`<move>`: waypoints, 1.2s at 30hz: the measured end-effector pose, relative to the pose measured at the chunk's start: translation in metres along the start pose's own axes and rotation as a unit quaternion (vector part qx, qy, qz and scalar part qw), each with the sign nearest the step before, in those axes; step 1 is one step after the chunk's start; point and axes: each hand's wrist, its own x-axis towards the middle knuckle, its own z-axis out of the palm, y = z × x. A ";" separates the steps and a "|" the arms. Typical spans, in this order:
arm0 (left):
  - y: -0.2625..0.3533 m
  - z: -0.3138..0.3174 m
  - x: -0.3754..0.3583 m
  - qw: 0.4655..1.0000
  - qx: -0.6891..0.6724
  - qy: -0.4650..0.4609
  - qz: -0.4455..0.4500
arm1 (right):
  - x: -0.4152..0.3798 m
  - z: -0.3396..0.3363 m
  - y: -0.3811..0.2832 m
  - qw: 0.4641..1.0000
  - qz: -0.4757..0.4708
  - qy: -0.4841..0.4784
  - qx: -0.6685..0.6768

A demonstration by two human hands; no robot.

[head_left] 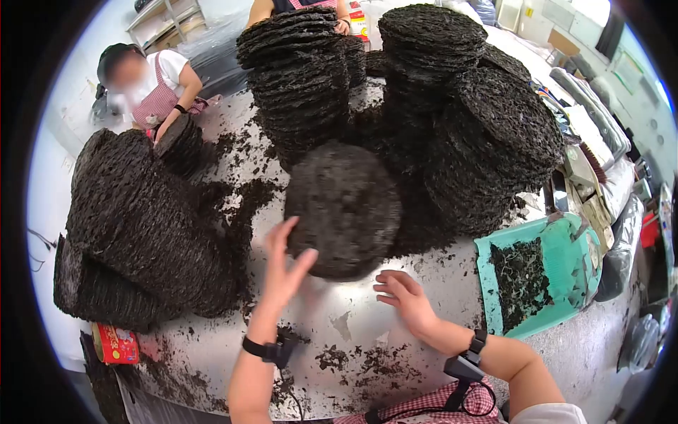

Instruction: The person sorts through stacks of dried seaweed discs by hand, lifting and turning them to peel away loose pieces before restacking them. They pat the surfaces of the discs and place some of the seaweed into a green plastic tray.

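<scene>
A round, dark cake of dried seaweed (342, 212), smeared by motion, is in front of me over the metal table (342, 328). My left hand (282, 268) is at its lower left edge, thumb and fingers spread, fingertips overlapping the rim. Just below its lower right edge is my right hand (407, 300), fingers loosely bent and apart, with nothing in them. Behind the cake rises a tall stack of the same seaweed cakes (300, 92). Another leaning stack (487, 148) stands to the right. A large tilted pile (141, 226) lies on the left.
A turquoise basket (519, 321) with seaweed scraps sits at the right. A red tin (115, 344) is by the left edge. Loose crumbs (367, 364) litter the tabletop. Across the table, a person (162, 85) handles a smaller stack (180, 145); another person (311, 6) is at the far side.
</scene>
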 end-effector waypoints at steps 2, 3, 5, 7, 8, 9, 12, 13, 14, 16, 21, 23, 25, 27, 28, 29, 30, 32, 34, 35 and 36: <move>0.003 0.031 0.003 0.995 0.089 0.029 0.047 | 0.001 -0.006 -0.012 1.000 -0.003 0.007 0.011; 0.008 0.044 0.008 0.994 0.095 0.051 0.033 | 0.005 -0.009 -0.015 1.000 -0.018 0.011 0.018; 0.013 0.065 0.024 0.991 0.084 0.098 0.028 | 0.015 -0.018 -0.023 0.998 -0.048 -0.004 0.028; 0.006 0.082 0.044 0.986 0.022 0.160 0.046 | 0.022 -0.026 -0.029 0.998 -0.057 -0.002 0.040; 0.005 0.083 0.051 0.981 0.016 0.182 0.067 | 0.026 -0.027 -0.032 0.997 -0.058 -0.010 0.047; 0.005 0.084 0.053 0.970 0.041 0.218 0.102 | 0.023 -0.023 -0.037 0.999 -0.046 0.010 0.027; 0.015 0.063 0.029 0.974 0.066 0.187 0.110 | 0.005 -0.017 -0.038 0.997 -0.023 0.047 -0.051; 0.017 0.050 0.012 0.973 0.098 0.175 0.113 | -0.001 -0.010 -0.042 0.994 -0.007 0.063 -0.095; 0.017 0.038 -0.006 0.972 0.126 0.158 0.116 | -0.005 0.002 -0.049 0.984 -0.061 0.003 -0.166; 0.003 0.012 -0.042 0.966 0.130 0.197 0.103 | -0.011 0.032 -0.076 0.931 -0.183 -0.107 -0.296; -0.012 -0.072 -0.104 0.915 0.123 0.385 -0.010 | -0.014 0.199 -0.154 0.813 -0.381 -0.287 -0.333; -0.015 -0.110 -0.110 0.891 0.095 0.442 -0.028 | 0.006 0.263 -0.162 0.726 -0.514 -0.290 -0.352; -0.019 -0.145 -0.108 0.879 0.038 0.471 -0.055 | 0.034 0.321 -0.159 0.621 -0.636 -0.260 -0.377; -0.013 -0.173 -0.103 0.866 -0.091 0.480 -0.105 | 0.046 0.358 -0.147 0.577 -0.643 -0.230 -0.447; -0.009 -0.184 -0.100 0.850 -0.172 0.482 -0.128 | 0.050 0.366 -0.138 0.575 -0.608 -0.211 -0.505; -0.008 -0.195 -0.096 0.841 -0.206 0.470 -0.168 | 0.055 0.369 -0.129 0.624 -0.551 -0.261 -0.489; -0.013 -0.205 -0.094 0.840 -0.249 0.450 -0.173 | 0.052 0.366 -0.122 0.620 -0.553 -0.253 -0.495; -0.030 -0.220 -0.088 0.830 -0.338 0.406 -0.178 | 0.039 0.353 -0.114 0.617 -0.584 -0.239 -0.471; -0.020 -0.222 -0.085 0.828 -0.350 0.415 -0.143 | 0.029 0.330 -0.109 0.611 -0.627 -0.221 -0.430; -0.007 -0.217 -0.081 0.833 -0.330 0.428 -0.117 | 0.023 0.314 -0.108 0.610 -0.646 -0.212 -0.407; 0.005 -0.214 -0.079 0.837 -0.309 0.442 -0.092 | 0.017 0.296 -0.108 0.606 -0.659 -0.187 -0.405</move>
